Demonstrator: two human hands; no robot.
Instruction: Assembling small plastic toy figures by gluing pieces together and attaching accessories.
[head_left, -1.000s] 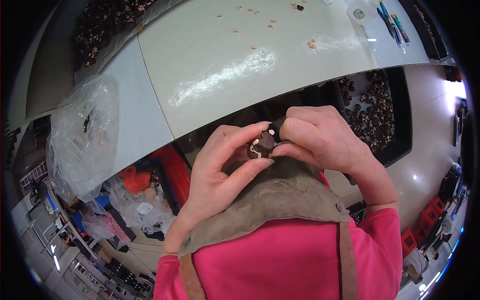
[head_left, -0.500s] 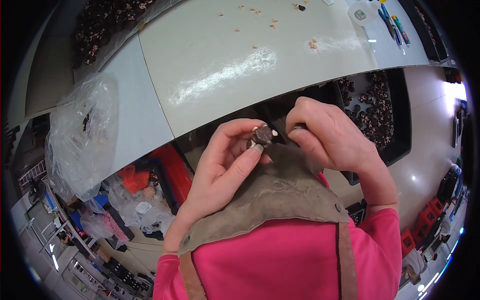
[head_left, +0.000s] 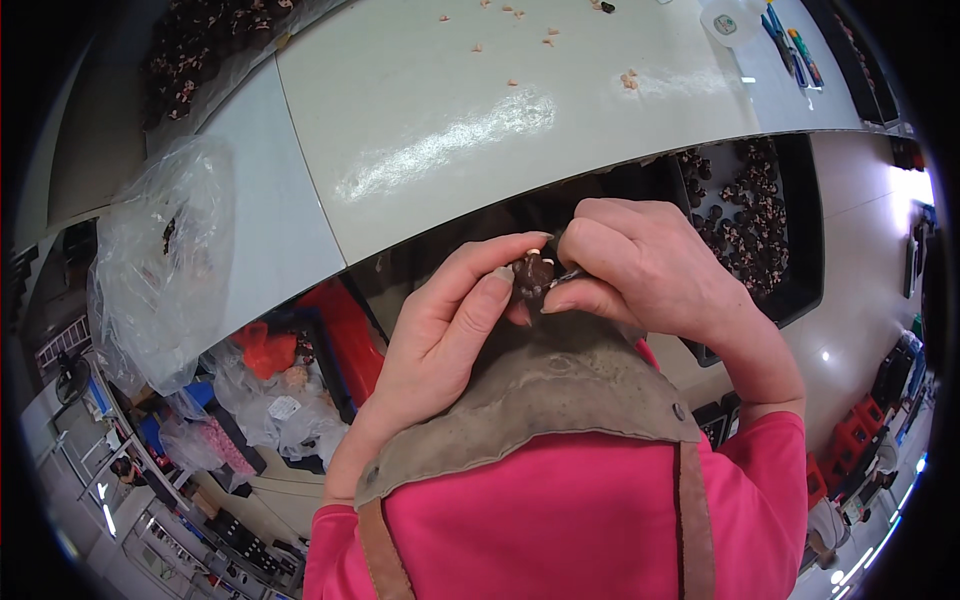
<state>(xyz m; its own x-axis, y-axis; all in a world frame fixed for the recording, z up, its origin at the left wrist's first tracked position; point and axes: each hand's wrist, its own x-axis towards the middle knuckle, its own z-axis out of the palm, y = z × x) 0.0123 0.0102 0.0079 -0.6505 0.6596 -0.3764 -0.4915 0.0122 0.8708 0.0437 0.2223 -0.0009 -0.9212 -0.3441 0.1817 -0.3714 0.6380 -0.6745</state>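
Note:
My left hand (head_left: pixel 440 335) pinches a small dark-brown moulded piece (head_left: pixel 537 279) with pale nubs between thumb and fingertips, over the brown apron (head_left: pixel 570 375). Close against its right side is my right hand (head_left: pixel 650 265), with thumb and finger closed on a slim metal-looking tool (head_left: pixel 568 278). Most of that tool is hidden in the grip, so its exact kind does not show. Its tip meets or nearly meets the brown piece.
Pale scraps (head_left: pixel 629 80) lie on the white table (head_left: pixel 430 120) ahead. A dark tray (head_left: pixel 797 230) of similar brown pieces stands at right below the tabletop. Clear plastic bags (head_left: pixel 165 270) hang at left. Pens (head_left: pixel 790 50) and a white bottle (head_left: pixel 725 22) sit far right.
My right hand has moved left, bringing the tool up to the brown piece. The piece has turned a little in my left hand's fingers.

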